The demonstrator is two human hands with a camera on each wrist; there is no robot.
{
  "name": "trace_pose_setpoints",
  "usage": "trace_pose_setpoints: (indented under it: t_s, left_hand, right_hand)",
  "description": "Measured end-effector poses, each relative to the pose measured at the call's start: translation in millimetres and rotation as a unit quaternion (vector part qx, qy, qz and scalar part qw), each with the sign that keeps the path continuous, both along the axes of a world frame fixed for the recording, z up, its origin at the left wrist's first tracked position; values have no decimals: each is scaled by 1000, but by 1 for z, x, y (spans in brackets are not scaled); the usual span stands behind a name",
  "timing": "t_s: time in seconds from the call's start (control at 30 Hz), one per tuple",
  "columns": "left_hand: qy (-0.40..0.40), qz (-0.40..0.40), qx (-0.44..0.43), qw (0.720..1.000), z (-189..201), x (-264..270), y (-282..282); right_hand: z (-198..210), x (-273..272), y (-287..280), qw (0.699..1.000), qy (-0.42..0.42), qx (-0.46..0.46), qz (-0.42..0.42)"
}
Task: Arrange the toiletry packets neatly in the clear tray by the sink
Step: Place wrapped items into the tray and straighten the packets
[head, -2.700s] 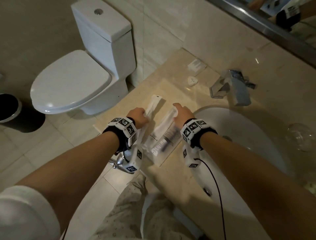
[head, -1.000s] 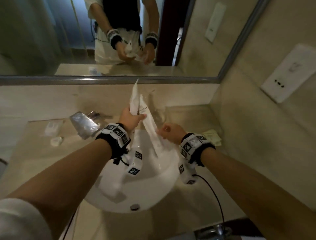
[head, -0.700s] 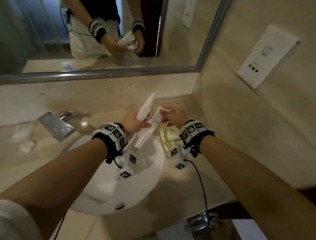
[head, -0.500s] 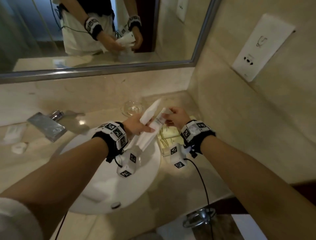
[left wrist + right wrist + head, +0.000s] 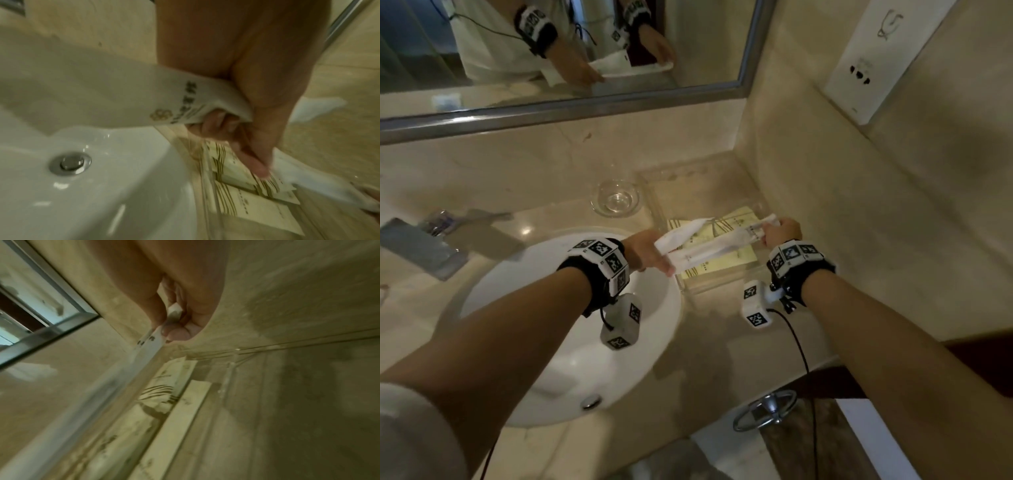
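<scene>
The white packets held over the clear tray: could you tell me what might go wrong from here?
The white packets are pinched only at their ends by the left hand and right hand, so one could slip into the sink. Laid down, they might knock the yellow packets askew in the tray.

Over the clear plastic tray holding yellow striped packets, the left hand and right hand hold long white packets stretched between them, beside the white round sink.
</scene>
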State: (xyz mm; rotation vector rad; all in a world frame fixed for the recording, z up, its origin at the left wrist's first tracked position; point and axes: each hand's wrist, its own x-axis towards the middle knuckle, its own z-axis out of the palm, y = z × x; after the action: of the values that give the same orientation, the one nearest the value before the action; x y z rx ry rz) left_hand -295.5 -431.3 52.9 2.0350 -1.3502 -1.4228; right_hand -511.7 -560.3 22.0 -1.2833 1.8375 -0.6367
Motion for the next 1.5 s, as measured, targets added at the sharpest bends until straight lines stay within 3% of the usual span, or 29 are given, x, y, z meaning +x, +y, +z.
trace_pose_setpoints:
  t_s: [0.17,0.47,0.77,0.87,1.0,1.17,1.3,1.43,1.5]
  left_hand:
    - [-44,46,-13,998,-24,-12,-10]
    - [-188,-99,33,977,-49,-36,-31]
    - [-224,-167,37,959,-50,-44,-40]
    - [-206,-158,24,965,-51,-43,-41]
    - [-152,-132,-3,980,-48,-37,-41]
    - [-8,-25,-47,999,-40,-31,-41]
    - [113,118,-106,981,-18,-25,-41]
    - [111,172,-155,966,-1,-18,-37]
    - [169,195,-164,952,-1,-14,-37]
  right_hand:
    - [-16,-21,0,996,74,38,24]
    - [-44,-34,-3,970,216,58,101]
    - [-58,-36,-5,937,290,58,187]
    - [-58,-34,-4,931,305,50,194]
    - [-50,-25,4,903,376,8,209]
    - [-33,-14,5,932,277,-20,231]
    - [-11,3,11,943,152,1,297]
    - [7,27,27,936,46,75,340]
    - [16,35,34,931,-30,158,328]
